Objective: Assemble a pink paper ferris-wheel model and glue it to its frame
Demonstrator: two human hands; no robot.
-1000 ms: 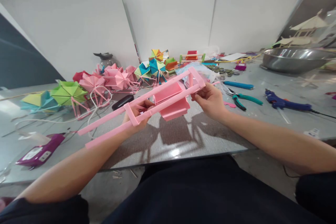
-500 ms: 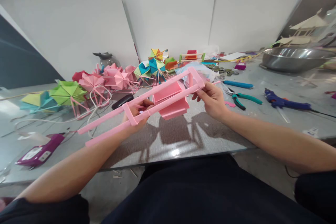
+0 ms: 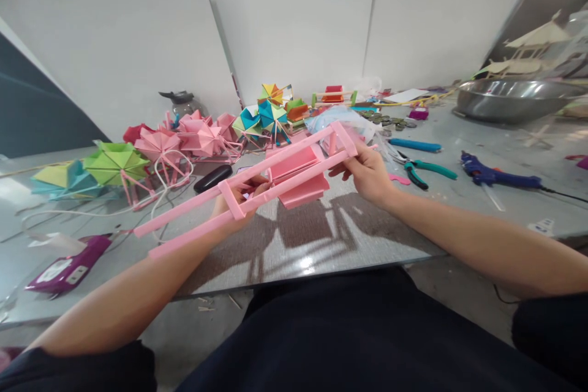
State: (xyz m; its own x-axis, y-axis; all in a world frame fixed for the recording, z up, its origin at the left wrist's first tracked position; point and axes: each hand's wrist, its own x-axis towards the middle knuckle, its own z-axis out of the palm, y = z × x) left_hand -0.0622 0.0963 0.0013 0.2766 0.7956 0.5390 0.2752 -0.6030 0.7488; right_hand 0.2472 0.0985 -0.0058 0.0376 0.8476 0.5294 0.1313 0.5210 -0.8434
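Observation:
A long pink frame (image 3: 285, 156) of two side rails with crosspieces is held tilted above the near part of the table, its right end higher. Between the rails sits a folded pink paper piece (image 3: 301, 174). My right hand (image 3: 365, 171) is closed on the frame's right end, thumb and fingers pinching the lower rail near the corner. My left hand (image 3: 243, 196) reaches under and between the rails near the left crosspiece, its fingers curled by the paper piece's left end. The rails hide part of that hand.
Several pink paper wheels (image 3: 158, 144) and a green one (image 3: 117, 165) stand at the left behind a purple power strip (image 3: 68, 266). On the right lie pliers (image 3: 429, 169), a blue glue gun (image 3: 500, 174) and a metal bowl (image 3: 514, 104). White panels (image 3: 294, 30) stand behind.
Both hands keep their hold on the pink frame, which has tilted very slightly. The whole view has shifted a little; nothing was let go.

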